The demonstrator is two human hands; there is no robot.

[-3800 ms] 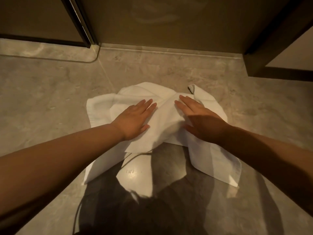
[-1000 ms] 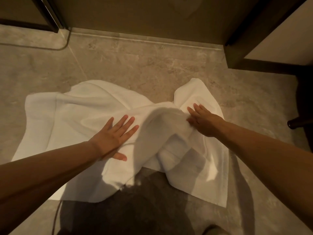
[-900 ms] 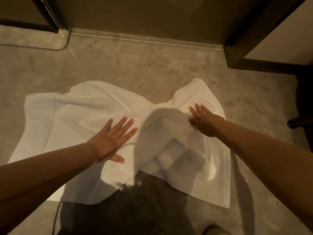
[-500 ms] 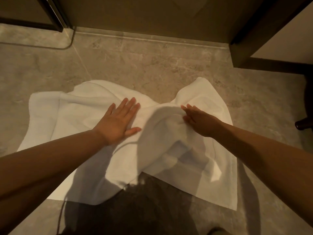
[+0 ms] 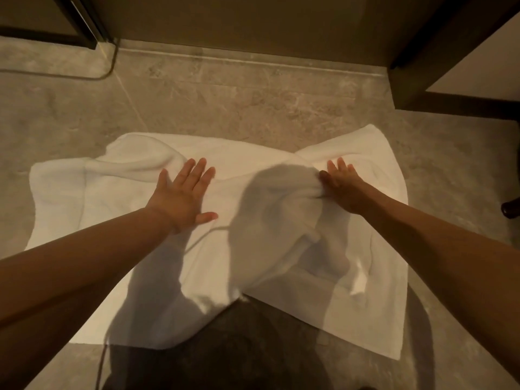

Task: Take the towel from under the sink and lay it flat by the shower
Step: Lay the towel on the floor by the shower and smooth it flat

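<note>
**Towel nearly spread, one hump still standing**

The left hand point(image 5: 183, 198) is lying flat with its fingers fanned, pressing the towel point(image 5: 126, 192) down just left of centre. The right hand point(image 5: 342, 187) is reaching forward with its fingers stretched onto the cloth. A raised fold is bunching against its thumb side, but I cannot tell whether the thumb is actually nipping that fold. The two hands are working well apart.

A few seconds back the towel was sitting as a crumpled heap under both palms. Now it is spreading wide across the floor point(image 5: 253, 102), and in the last half second the left hand has been sliding further toward the far edge, smoothing as it goes. I judge the laying-out is mostly done and only the flattening is left.

The towel is white and soft-looking, lying on the marbled floor tiles a little short of the low sill point(image 5: 253, 61) that runs below the dark wall ahead. Its left half is looking fairly smooth, with one rolled ridge near the far left corner. The middle is still humping up in a shadowed fold between the hands, and the near right part is showing creases.
</note>
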